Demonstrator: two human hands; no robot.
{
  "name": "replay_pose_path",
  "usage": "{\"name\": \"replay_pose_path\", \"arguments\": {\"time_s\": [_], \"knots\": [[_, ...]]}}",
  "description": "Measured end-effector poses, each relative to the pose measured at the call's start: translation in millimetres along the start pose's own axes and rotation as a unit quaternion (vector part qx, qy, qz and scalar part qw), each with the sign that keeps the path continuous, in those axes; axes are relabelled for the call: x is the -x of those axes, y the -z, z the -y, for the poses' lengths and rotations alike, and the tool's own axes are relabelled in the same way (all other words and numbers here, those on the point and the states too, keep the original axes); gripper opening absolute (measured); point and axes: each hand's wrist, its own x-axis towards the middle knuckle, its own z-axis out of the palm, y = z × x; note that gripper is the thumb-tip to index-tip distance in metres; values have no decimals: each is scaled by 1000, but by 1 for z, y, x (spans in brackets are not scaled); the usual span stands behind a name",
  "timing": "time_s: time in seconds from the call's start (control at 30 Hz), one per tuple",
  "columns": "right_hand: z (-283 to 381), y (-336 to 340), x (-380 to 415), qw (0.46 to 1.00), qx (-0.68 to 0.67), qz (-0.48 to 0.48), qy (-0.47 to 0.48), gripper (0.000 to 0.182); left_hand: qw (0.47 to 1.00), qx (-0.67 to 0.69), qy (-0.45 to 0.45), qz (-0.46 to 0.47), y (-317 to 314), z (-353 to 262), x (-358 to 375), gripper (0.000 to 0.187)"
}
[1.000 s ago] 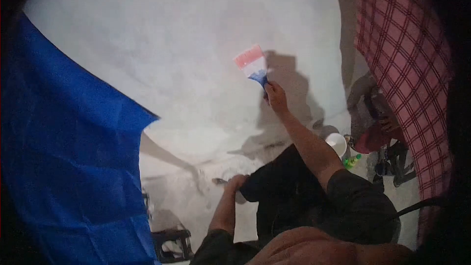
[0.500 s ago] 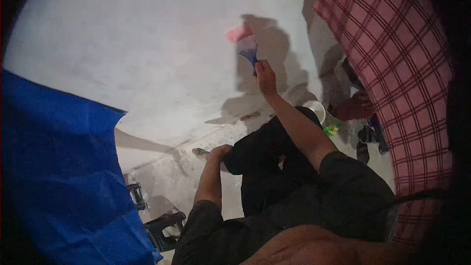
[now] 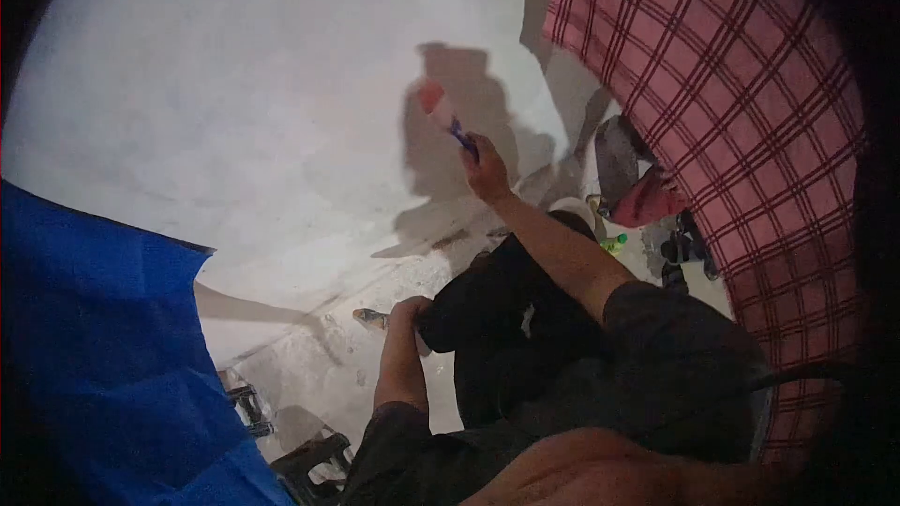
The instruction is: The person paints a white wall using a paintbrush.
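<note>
My right hand (image 3: 486, 169) is closed round the blue handle of what looks like a flat paintbrush (image 3: 439, 111). Its reddish end is at the white wall (image 3: 262, 84); motion blur hides whether it touches. A dark shadow of the hand and brush falls on the wall beside them. My left hand (image 3: 411, 309) lies on my knee, in black trousers (image 3: 487, 295), with its fingers partly hidden and seemingly laid flat. Just left of that hand, a small patterned item, perhaps a shoe tip (image 3: 370, 319), shows on the floor.
Blue sheeting (image 3: 103, 347) hangs at the left and a pink checked cloth (image 3: 712, 84) at the right. Black stands or frames (image 3: 314, 464) are at lower left. A white bucket (image 3: 572, 209), a green bottle (image 3: 614, 244) and a red item (image 3: 652, 201) lie beyond my right arm.
My right hand has shifted a little left and down in the view, and the brush now leans more to the left. The whole view has turned slightly. My left hand stays on the knee.
</note>
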Motion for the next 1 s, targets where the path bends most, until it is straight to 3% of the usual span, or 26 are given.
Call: {"name": "replay_pose_path", "arguments": {"time_s": [0.03,0.13,0.2,0.23,0.27,0.33,0.53,0.67,0.73,0.8,0.83,0.97,1.0], "knots": [[3,-5,3,998,13,-8,58,33,999,22,19,-23,1,0,3,39],[16,-8,19,997,34,66,13,36,995,59,61,-55,-1,-1,11,40],[26,-15,17,995,48,83,39,35,991,-121,-21,-46,-6,38,-13,39],[29,-17,17,995,50,81,43,35,948,-294,-110,-59,-1,51,-38,38],[35,-18,20,994,42,77,68,34,989,-134,-19,-64,-8,71,-75,37],[37,-18,19,994,36,64,83,33,980,-106,70,-155,7,12,-8,37],[45,-19,22,988,68,135,27,38,979,-132,6,-154,12,15,-10,39],[48,-21,22,989,50,136,24,41,982,-101,33,-154,14,14,-9,37],[46,-22,23,991,33,126,21,42,968,-146,-73,-190,13,31,-23,35],[42,-24,23,992,28,119,30,43,984,-46,18,-172,12,18,-10,37],[40,-25,24,993,24,114,35,43,985,-63,48,-153,15,20,-19,43],[43,-23,18,991,12,132,28,44,975,-164,-31,-146,16,44,-40,49],[47,-19,17,988,22,155,0,43,977,-113,25,-180,18,12,-1,48]]}}
